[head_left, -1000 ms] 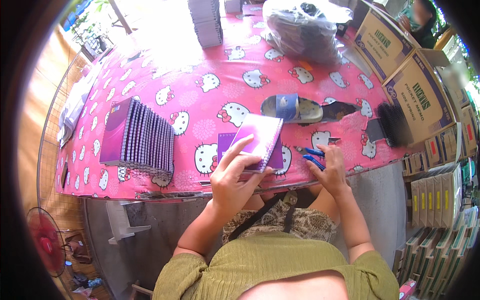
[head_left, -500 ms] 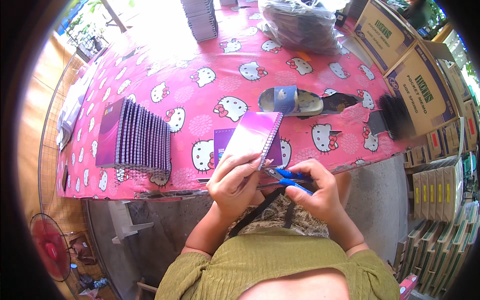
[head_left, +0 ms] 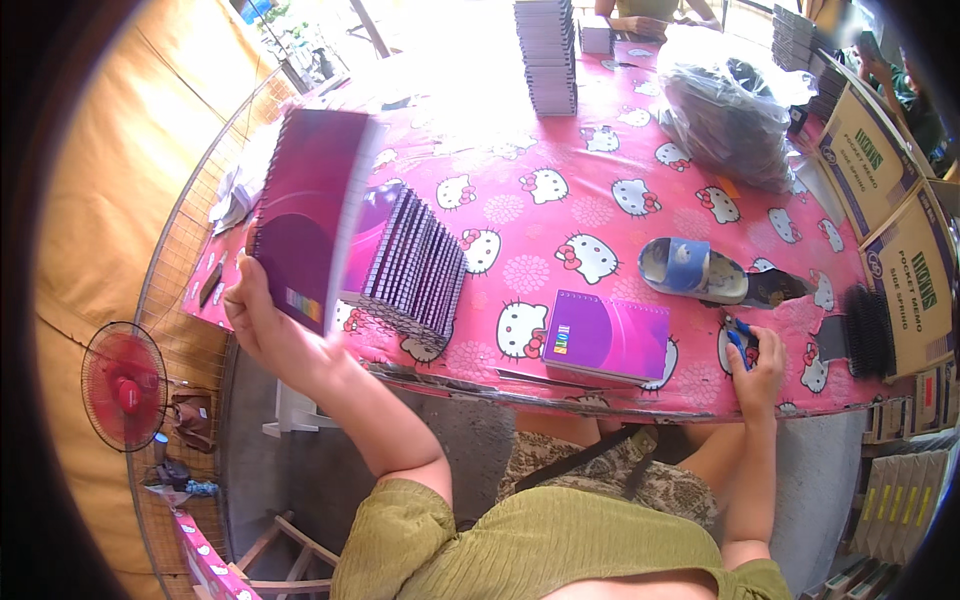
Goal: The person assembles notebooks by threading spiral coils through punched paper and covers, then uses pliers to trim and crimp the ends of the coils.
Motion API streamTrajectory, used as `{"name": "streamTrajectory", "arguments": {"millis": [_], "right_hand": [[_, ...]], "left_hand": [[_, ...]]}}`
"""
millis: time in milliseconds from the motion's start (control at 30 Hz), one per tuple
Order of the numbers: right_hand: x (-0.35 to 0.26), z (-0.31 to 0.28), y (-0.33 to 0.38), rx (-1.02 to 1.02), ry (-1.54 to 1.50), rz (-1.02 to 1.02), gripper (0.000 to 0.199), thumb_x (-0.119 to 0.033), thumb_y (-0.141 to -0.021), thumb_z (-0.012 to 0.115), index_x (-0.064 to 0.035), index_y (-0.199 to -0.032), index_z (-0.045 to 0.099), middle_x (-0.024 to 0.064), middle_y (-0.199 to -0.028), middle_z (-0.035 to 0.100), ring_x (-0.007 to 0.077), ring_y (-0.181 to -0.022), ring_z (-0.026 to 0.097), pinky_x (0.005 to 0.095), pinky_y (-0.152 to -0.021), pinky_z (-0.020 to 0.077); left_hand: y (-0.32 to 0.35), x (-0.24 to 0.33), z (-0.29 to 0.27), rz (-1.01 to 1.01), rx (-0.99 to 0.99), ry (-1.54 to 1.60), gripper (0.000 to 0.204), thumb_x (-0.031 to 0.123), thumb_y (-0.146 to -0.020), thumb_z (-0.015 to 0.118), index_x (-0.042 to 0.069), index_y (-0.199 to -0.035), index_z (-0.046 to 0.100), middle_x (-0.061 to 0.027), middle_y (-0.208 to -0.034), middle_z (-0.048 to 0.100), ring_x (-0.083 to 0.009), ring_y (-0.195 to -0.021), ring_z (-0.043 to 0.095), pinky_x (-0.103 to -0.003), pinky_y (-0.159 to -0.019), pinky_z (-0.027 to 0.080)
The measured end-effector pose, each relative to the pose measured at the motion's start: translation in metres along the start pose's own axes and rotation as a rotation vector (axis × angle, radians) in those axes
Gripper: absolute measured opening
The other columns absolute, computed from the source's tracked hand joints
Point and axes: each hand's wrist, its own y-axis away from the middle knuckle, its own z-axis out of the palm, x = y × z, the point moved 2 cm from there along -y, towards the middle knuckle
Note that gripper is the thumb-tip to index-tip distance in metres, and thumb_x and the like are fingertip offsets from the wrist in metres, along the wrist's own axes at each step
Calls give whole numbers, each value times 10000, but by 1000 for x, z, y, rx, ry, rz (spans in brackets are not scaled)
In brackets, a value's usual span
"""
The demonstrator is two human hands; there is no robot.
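Note:
My left hand (head_left: 262, 315) grips the lower edge of a purple spiral notebook (head_left: 312, 205), raised upright at the left, its coil along the left side. Just behind and right of it stands a tall stack of similar spiral notebooks (head_left: 415, 270) on the pink table. My right hand (head_left: 762, 372) is closed around blue-handled pliers (head_left: 738, 342) near the table's front edge, their jaws pointing away from me. Between my hands, a purple notebook (head_left: 610, 338) lies with its coil along the far side, on top of others partly hidden beneath it.
A blue patterned slipper (head_left: 690, 270) and a black brush (head_left: 866, 330) lie at the right, beside cardboard boxes (head_left: 915, 270). Farther back are a tall notebook stack (head_left: 546, 60) and a filled plastic bag (head_left: 725, 110). Other people are at the far side. A red fan (head_left: 125, 395) stands left.
My left hand has carried the notebook from the middle to the left, above the stack. My right hand has moved right with the pliers, away from the coil. The view has turned left.

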Motion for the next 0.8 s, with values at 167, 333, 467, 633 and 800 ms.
{"name": "streamTrajectory", "arguments": {"millis": [167,333,467,633,800], "right_hand": [[-6,4,3,14,-33,-13,457,-223,-768,740,-35,-1148,567,154,-1169,543,351,-1094,495,451,-934,397],[0,0,6,-62,139,47,579,-392,-771,727,-36,-1194,553,166,-1224,532,365,-1175,464,464,-1018,340],[-32,-6,0,-47,104,16,781,-586,-758,679,2,-1253,535,178,-1275,528,338,-1196,487,431,-1011,377],[-124,7,-21,-249,-541,151,770,-513,-768,736,55,-1250,541,181,-1177,568,280,-1000,591,382,-886,477],[-115,11,-21,-327,-552,176,668,-389,-740,805,31,-1205,575,165,-1148,575,256,-986,586,360,-862,483]], "left_hand": [[-80,-99,-102,-45,-137,-327,209,158,-878,700,97,-812,511,41,-701,489,-24,-622,424,-206,-583,362],[-48,-97,-87,-144,-92,-233,165,95,-902,598,15,-1041,637,-34,-833,627,-52,-558,525,-187,-451,436],[-48,-93,-73,-64,-125,-211,188,61,-916,539,-24,-1026,666,-89,-962,670,-140,-751,635,-258,-651,546],[-53,-95,-77,-36,-224,-395,229,78,-920,538,-19,-1097,647,-81,-1069,673,-127,-881,627,-262,-713,526],[-25,-54,-93,387,-164,-481,353,122,-943,531,-36,-1259,525,-106,-1296,565,-156,-1111,545,-304,-880,445]]}}
